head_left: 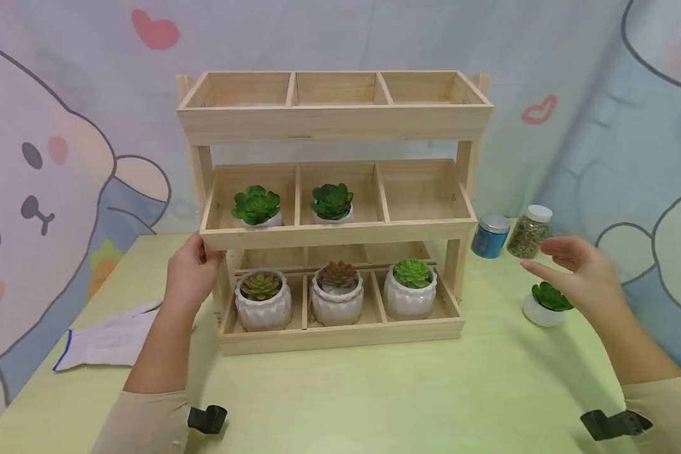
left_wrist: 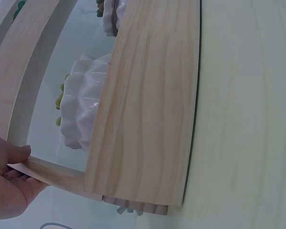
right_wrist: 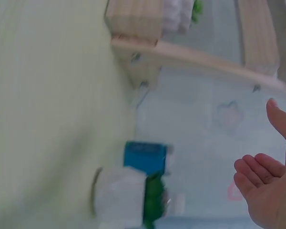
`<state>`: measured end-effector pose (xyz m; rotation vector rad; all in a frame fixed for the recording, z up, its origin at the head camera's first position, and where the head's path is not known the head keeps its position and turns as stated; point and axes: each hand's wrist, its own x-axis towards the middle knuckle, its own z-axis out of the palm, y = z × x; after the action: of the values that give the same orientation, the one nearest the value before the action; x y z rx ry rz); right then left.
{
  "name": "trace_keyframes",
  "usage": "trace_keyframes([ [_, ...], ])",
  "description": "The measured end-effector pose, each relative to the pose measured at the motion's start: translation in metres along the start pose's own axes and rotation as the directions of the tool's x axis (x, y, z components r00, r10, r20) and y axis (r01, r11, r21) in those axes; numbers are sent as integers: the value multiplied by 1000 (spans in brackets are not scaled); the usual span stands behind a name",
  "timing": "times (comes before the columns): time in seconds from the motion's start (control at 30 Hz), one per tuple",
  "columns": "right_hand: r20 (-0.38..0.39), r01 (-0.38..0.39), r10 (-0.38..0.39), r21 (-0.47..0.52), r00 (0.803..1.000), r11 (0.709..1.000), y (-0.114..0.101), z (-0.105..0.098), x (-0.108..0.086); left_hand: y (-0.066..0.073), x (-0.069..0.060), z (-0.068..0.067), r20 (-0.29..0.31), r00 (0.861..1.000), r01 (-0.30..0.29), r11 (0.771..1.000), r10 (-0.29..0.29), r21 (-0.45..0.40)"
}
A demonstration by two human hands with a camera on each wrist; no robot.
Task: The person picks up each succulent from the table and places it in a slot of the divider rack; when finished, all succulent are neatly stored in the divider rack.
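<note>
A three-tier wooden plant rack point(head_left: 335, 125) stands on the table, each tier split into compartments. My left hand point(head_left: 195, 268) grips its left upright under the middle tier; in the left wrist view thumb and fingers point(left_wrist: 12, 152) close round that wood. Over to the right, my right hand point(head_left: 581, 271) hangs in the air, thumb apart from the relaxed fingers, holding nothing. Just below it stands a small succulent in a white pot point(head_left: 543, 310), partly covered by the hand. The middle tier bears two green succulents point(head_left: 256, 205), left and centre; three potted succulents point(head_left: 263, 299) fill the bottom front row.
Behind the loose succulent stand a blue tin point(head_left: 490, 236) and a clear jar point(head_left: 529, 232) with a white lid. White gloves point(head_left: 113, 334) lie left of the rack on the pale green table point(head_left: 340, 403). A patterned curtain point(head_left: 340, 38) hangs behind.
</note>
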<state>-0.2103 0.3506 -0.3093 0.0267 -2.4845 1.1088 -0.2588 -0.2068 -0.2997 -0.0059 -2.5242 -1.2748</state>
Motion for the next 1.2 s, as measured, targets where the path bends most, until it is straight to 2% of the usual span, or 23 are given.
trace_keyframes([
  [0.1,5,-39,40,-55,999,998,18,-7,0,-1,0,1,-5,1000,-3,1000,3,5],
  [0.3,12,-70,72,-137,997,988,47,-15,-1,-1,0,1,-20,1000,-17,1000,17,6],
  [0.43,86,-75,89,-153,992,985,62,-17,-3,-2,0,1,-30,999,-29,999,29,14],
  [0.57,214,-113,136,-117,967,987,73,-18,-4,-3,0,1,-29,999,-34,999,35,18],
  [0.67,291,-152,175,-99,940,983,80,-17,-4,-2,0,1,-24,999,-30,999,30,18],
  [0.83,367,-172,206,-123,907,977,89,-13,-5,-2,1,1,-19,1000,-24,1000,24,18],
  [0.93,407,-156,200,-138,891,978,93,-11,-6,-2,1,1,-25,999,-27,999,27,25],
  [1.0,423,-142,191,-144,886,979,96,-10,-6,-2,1,1,-29,999,-31,999,32,30],
  [1.2,428,-116,172,-154,887,981,98,-7,-5,-1,0,1,-22,999,-24,1000,24,19],
])
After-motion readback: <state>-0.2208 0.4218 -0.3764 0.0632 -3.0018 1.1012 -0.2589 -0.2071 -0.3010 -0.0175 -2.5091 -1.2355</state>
